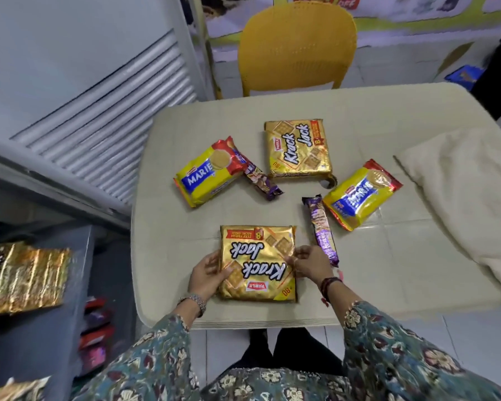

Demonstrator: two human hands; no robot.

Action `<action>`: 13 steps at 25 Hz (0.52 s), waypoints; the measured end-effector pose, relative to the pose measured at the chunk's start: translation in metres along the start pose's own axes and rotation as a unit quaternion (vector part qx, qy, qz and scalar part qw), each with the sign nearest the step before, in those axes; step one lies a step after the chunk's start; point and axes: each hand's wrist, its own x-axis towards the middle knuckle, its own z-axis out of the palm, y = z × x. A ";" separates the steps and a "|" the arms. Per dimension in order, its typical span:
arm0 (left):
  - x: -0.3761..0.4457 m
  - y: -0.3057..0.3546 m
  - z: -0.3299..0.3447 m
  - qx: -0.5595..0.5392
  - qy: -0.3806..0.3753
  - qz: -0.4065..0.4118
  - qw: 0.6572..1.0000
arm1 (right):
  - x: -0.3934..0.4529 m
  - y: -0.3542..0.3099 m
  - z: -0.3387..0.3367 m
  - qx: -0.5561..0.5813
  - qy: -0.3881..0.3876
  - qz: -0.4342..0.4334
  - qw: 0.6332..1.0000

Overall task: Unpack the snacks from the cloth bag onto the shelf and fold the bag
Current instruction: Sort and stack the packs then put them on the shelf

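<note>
Head view: we held near Krack Jack pack at surface front edge, left hand and right hand grasping its sides. Second Krack Jack pack toward rear edge. Cloth bag lay along right edge. Gold pack sat on shelf.

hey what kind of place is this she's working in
Probably a small shop or snack stall: packaged biscuits lie on a beige table, more packets sit on a grey shelf at left, and a yellow plastic chair stands behind.
</note>
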 end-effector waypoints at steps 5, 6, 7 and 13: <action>0.013 0.045 0.029 0.072 0.127 0.171 0.974 | 0.002 -0.035 -0.054 -0.010 0.072 -0.120 0.990; 0.017 0.066 0.041 0.078 0.100 0.196 0.972 | 0.009 -0.043 -0.067 0.020 0.099 -0.129 0.987; 0.026 0.084 0.054 0.084 0.071 0.215 0.970 | 0.017 -0.053 -0.080 0.050 0.116 -0.134 0.983; 0.105 0.187 0.115 0.087 -0.002 0.176 0.981 | 0.086 -0.120 -0.137 0.032 0.169 -0.185 0.968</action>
